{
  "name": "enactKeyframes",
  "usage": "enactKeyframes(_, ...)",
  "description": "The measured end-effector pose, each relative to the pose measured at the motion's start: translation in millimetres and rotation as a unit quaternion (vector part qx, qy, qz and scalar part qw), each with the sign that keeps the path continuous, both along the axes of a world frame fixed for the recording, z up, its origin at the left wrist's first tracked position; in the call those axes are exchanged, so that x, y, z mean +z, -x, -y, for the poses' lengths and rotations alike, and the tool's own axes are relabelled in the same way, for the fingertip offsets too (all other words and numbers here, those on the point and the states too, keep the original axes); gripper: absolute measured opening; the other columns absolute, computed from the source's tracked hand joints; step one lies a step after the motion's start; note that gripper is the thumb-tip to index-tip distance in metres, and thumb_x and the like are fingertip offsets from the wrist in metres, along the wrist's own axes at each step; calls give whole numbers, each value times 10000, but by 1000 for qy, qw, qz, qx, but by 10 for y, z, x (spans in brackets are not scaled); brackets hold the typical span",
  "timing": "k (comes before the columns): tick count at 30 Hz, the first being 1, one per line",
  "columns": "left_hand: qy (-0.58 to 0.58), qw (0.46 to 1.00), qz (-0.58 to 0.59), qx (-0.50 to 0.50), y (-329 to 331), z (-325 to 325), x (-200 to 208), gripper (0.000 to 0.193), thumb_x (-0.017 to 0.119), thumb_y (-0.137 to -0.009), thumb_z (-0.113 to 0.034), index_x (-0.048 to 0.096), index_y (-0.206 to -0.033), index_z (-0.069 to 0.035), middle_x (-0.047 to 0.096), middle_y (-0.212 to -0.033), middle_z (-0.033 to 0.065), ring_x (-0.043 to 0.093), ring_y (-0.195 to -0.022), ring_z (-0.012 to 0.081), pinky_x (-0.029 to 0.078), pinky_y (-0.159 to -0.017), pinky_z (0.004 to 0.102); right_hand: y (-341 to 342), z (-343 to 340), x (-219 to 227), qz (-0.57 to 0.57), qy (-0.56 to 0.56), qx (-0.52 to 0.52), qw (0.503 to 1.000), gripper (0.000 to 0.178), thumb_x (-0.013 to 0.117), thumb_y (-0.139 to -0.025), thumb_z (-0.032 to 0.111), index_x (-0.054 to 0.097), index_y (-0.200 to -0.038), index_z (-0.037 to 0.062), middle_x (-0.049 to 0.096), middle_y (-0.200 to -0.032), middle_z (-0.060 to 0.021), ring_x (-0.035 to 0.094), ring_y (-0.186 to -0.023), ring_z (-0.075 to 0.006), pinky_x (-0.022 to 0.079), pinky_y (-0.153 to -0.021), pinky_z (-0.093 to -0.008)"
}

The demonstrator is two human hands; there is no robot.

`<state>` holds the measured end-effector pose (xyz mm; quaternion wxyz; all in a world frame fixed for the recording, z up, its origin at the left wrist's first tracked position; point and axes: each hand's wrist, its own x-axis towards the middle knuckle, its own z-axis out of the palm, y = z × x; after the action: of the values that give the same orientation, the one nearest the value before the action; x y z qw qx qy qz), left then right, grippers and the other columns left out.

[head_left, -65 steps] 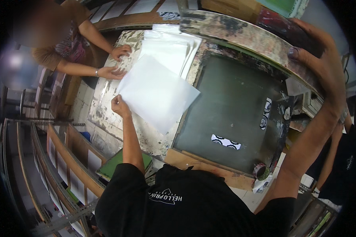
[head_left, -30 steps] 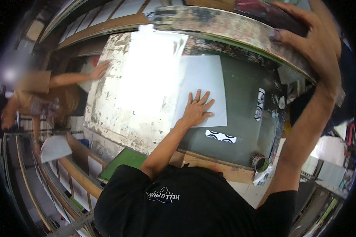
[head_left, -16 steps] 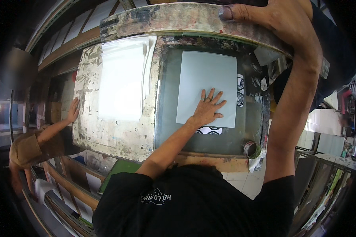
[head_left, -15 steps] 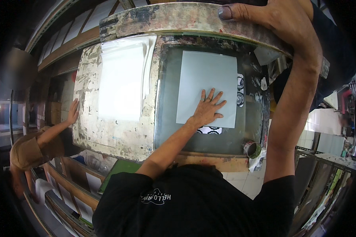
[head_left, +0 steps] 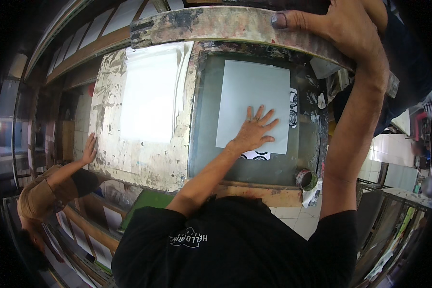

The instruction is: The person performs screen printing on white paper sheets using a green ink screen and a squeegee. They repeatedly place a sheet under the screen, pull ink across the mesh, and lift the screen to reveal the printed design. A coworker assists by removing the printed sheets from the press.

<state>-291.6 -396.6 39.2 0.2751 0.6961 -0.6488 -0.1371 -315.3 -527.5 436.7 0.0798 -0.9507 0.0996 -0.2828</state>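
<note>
Left hand: the person's bare left hand [head_left: 254, 133] lies palm down with fingers spread, grasping nothing, flat on the sheet.
Sheet: a smooth white rectangular sheet of paper [head_left: 254, 86], lying on the right part of the table, upon the dark board.
Right hand: the bare right hand [head_left: 355, 36], at the far right, has its thumb over the near face of the bar; it seems to be grasping it, though its fingers are hidden.
Bar: a long paint-stained wooden bar [head_left: 211, 24], spanning the far side beyond the sheet.
Board: a smooth dark grey-green rectangular board [head_left: 204, 153], its margins showing around the sheet.
Strips: a black-and-white patterned strip [head_left: 293, 108] at the sheet's right edge; another, a white strip with black curves [head_left: 260, 156], shows at its near edge.
Stack: loose white paper sheets [head_left: 151, 91], left of the board on a paint-spattered pale table [head_left: 139, 165].
Roll: a round tape roll [head_left: 306, 179], at the board's near right corner.
Far left: a co-worker in a tan top [head_left: 41, 197], one arm extended to the table's left edge.
</note>
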Motion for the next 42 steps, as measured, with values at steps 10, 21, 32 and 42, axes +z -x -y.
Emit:
enactKeyframes(10, 296, 726, -533, 318, -506, -1576, 1247, 991, 1010, -601, -294, 502, -1349, 111, 618, -1301, 175, 631, -1169, 247, 506, -1020, 374, 825, -669, -1203, -66, -23, 24, 997, 563, 811, -722, 238, 718, -1268, 137, 640, -785, -102, 636, -696, -286, 528, -689, -390)
enactKeyframes(21, 120, 927, -135, 329, -261, -2308, -229, 947, 973, -525, -259, 604, -1349, 27, 514, -1452, 235, 490, -1292, 398, 417, -1077, 466, 998, -1151, -3186, -222, -151, -24, 963, 739, 788, -670, 99, 623, -1386, 182, 569, -947, -69, 566, -931, -259, 402, -895, -446)
enactKeyframes(32, 95, 931, -98, 340, -244, -2361, -241, 930, 958, -525, -238, 598, -1346, 12, 466, -1483, 243, 465, -1303, 428, 415, -1064, 494, 28, 104, -3741, -144, -97, -77, 982, 798, 842, -579, 114, 633, -1346, 178, 596, -1105, -50, 536, -1122, -265, 317, -982, -503)
enactKeyframes(42, 84, 934, -109, 330, -264, -2414, -272, 925, 944, -596, -298, 580, -1410, -51, 439, -1507, 248, 455, -1293, 412, 419, -1031, 486, -1050, 1520, -3768, -131, -35, -95, 986, 824, 839, -644, 157, 593, -1428, 217, 634, -1277, -59, 523, -1252, -287, 298, -1044, -505)
